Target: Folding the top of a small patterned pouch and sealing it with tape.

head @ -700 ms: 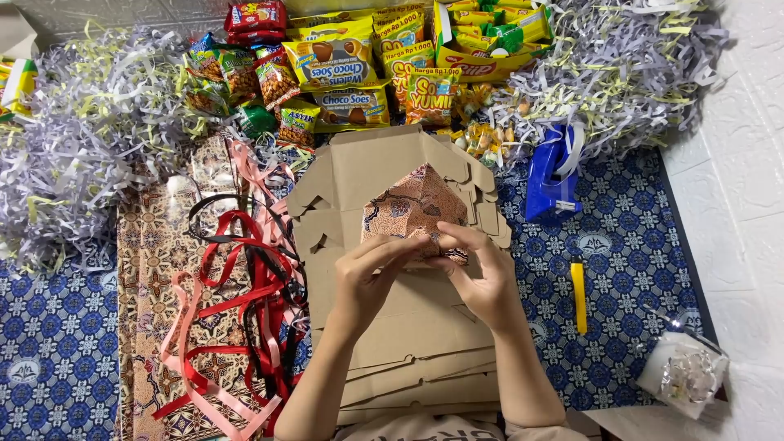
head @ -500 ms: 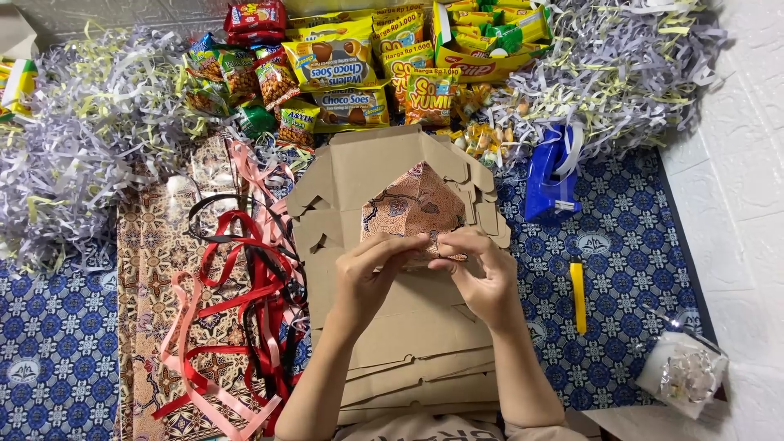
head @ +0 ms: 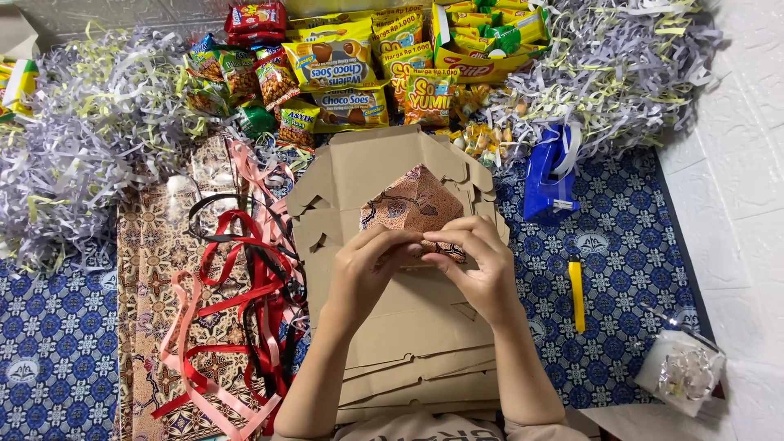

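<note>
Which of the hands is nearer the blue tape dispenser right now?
Right. The right hand pinches the patterned folded paper on the cardboard, below and left of the blue tape dispenser. The left hand grips the same paper from its far side, farther away.

Shifted slightly since the earlier views: left hand [head: 369, 269] and right hand [head: 478, 265] drawn closer together over the patterned paper [head: 412, 208], fingers [head: 437, 239] now meeting at its lower edge (paper's peak a little taller, folds crisper).
</note>
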